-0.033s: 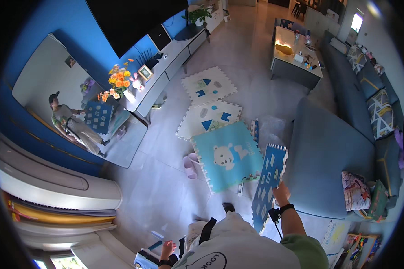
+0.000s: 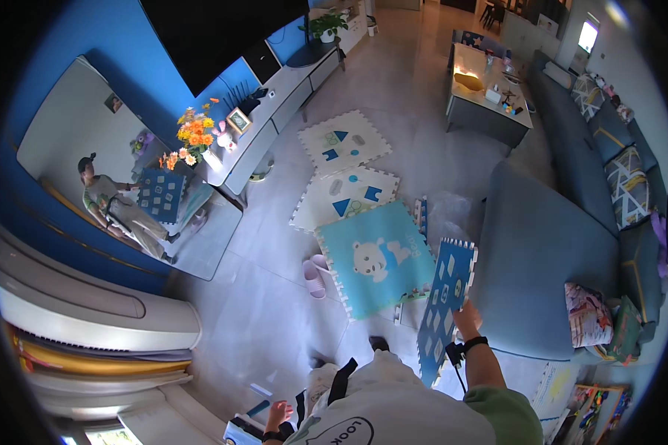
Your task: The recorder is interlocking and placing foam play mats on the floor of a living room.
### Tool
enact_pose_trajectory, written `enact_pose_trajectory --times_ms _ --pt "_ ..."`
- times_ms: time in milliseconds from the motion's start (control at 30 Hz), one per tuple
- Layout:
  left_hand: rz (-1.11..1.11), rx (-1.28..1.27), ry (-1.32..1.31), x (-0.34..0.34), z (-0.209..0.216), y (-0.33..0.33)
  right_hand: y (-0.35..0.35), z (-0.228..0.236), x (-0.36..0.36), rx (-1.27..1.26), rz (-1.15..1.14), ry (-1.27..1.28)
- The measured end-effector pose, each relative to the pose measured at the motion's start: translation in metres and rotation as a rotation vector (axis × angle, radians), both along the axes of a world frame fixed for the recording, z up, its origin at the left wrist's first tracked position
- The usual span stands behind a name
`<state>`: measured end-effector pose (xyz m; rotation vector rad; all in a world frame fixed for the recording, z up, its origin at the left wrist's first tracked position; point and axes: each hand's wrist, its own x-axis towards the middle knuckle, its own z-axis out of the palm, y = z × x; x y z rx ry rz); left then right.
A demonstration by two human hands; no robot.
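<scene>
My right hand grips the edge of a dark blue foam mat tile with pale pictures on it and notched edges. The tile is held upright on edge, beside the grey-blue sofa. Low in the view, my left hand hangs by my side with its fingers loosely apart and nothing seen in them. It is nearest to a blue and white box-like thing. On the floor ahead lies a turquoise foam tile with a white bear, overlapping a white tile with blue shapes.
Another white tile lies farther off. Pink slippers stand left of the turquoise tile. The sofa fills the right side. A mirror, a vase of orange flowers and a long cabinet line the left.
My left shoe has come into view beside the right one, and the view has shifted slightly. My right hand keeps its hold on the blue tile.
</scene>
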<state>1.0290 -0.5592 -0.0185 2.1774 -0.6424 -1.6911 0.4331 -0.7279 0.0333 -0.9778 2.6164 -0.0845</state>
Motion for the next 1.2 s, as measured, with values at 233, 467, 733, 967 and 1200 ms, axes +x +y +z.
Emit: enact_pose_trajectory --times_ms 233,467,733,967,1200 --pt "-0.096 0.028 0.098 0.145 -0.065 -0.028 -0.031 0.004 0.065 -0.043 -0.124 0.092" --pt "-0.426 0.054 0.109 0.209 -0.052 -0.22 0.041 0.049 0.182 -0.047 -0.274 0.16" --pt "-0.718 -0.155 0.11 0.165 -0.027 -0.428 0.157 0.03 0.303 -0.201 -0.613 0.066" --pt "-0.949 -0.005 0.538 0.021 -0.011 -0.504 0.193 0.012 0.395 -0.26 -0.841 -0.023" --pt "-1.585 -0.124 0.39 -0.176 0.081 -0.376 0.226 0.028 0.425 -0.269 -0.846 0.033"
